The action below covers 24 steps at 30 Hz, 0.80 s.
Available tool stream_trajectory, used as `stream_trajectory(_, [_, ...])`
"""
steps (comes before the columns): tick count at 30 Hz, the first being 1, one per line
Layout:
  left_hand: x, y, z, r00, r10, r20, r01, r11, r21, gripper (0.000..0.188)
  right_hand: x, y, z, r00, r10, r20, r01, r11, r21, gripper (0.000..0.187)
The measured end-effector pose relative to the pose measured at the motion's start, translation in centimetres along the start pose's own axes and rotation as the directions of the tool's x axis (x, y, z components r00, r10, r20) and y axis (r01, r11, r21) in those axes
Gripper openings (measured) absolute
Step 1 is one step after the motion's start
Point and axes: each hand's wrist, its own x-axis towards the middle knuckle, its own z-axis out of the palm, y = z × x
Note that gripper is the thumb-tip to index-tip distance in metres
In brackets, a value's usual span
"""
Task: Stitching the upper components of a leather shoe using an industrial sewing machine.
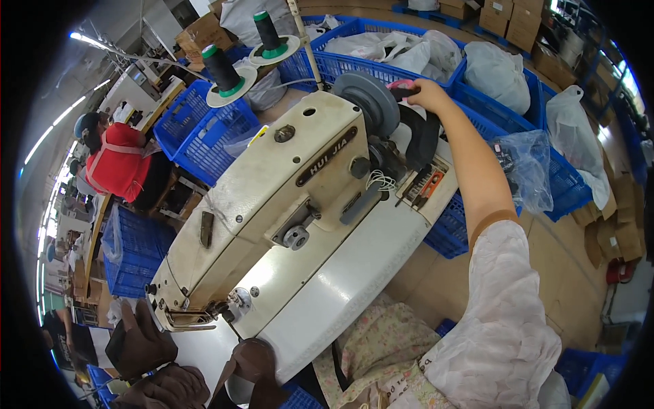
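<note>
A cream industrial sewing machine (272, 177) stands slantwise on a white table (327, 293). My right arm reaches to its far right end. There my right hand (430, 97) is beside the grey handwheel (368, 102), above a black curved cover (419, 136). Its fingers are curled around something dark with a bit of pink, too hidden to name. Below the needle area, a brown cup-shaped fabric piece (253, 360) hangs at the table's near edge. More brown cup-shaped pieces (139, 341) lie in a pile to its left. My left hand does not show.
Two dark thread cones (221, 71) stand on white discs behind the machine. Blue crates (197, 133) with plastic bags (494, 75) line the back and right. Small tools (429, 184) lie at the table's right end. A person in red (119, 160) sits at the far left.
</note>
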Motion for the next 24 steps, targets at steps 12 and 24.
stream_trajectory(12, [-0.3, 0.3, 3.3, 0.996, 0.046, -0.073, -0.051, 0.997, -0.066, 0.048, -14.9, -1.8, -9.6, 0.977, 0.212, -0.016, -0.157, 0.77, 0.618, 0.042])
stream_trajectory(24, [0.9, 3.5, 5.2, 0.915, 0.366, -0.167, -0.39, 0.91, -0.143, 0.062, -40.7, -30.3, 18.7, 0.584, -0.248, 0.773, -0.594, 0.518, 0.615, 0.053])
